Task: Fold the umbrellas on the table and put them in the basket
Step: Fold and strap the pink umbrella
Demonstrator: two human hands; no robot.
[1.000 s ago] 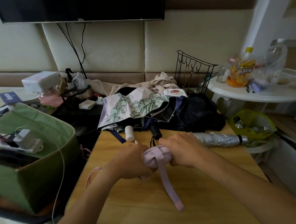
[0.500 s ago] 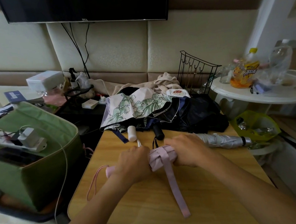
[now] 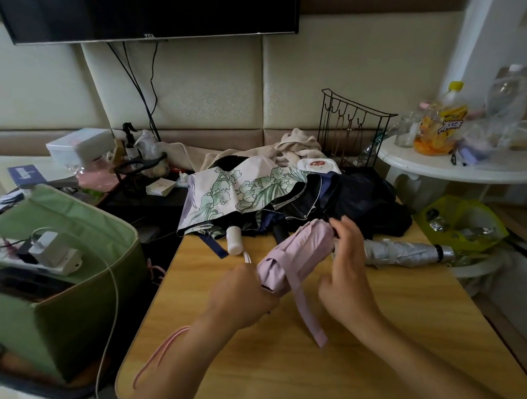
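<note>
A folded pink umbrella (image 3: 297, 254) tilts up over the wooden table (image 3: 273, 367), its strap hanging loose below it. My left hand (image 3: 238, 294) grips its handle end, and the pink wrist loop dangles off the table's left edge. My right hand (image 3: 345, 265) is beside the umbrella's far end with fingers spread, holding nothing. Behind lie a floral umbrella (image 3: 242, 192) with a white handle, a dark navy umbrella (image 3: 347, 200) and a rolled silver umbrella (image 3: 401, 251). The green fabric basket (image 3: 71, 304) stands left of the table.
A white power strip with plugs (image 3: 40, 255) rests across the basket's top, its cable hanging down. A black wire rack (image 3: 352, 125) stands behind the umbrellas. A white round side table (image 3: 467, 168) with bottles is at the right, a yellow-green bag (image 3: 463, 224) below it.
My right hand has let go of the pink umbrella and opened. The umbrella's far end has swung up and away, so more of its length shows. The strap still hangs loose.
</note>
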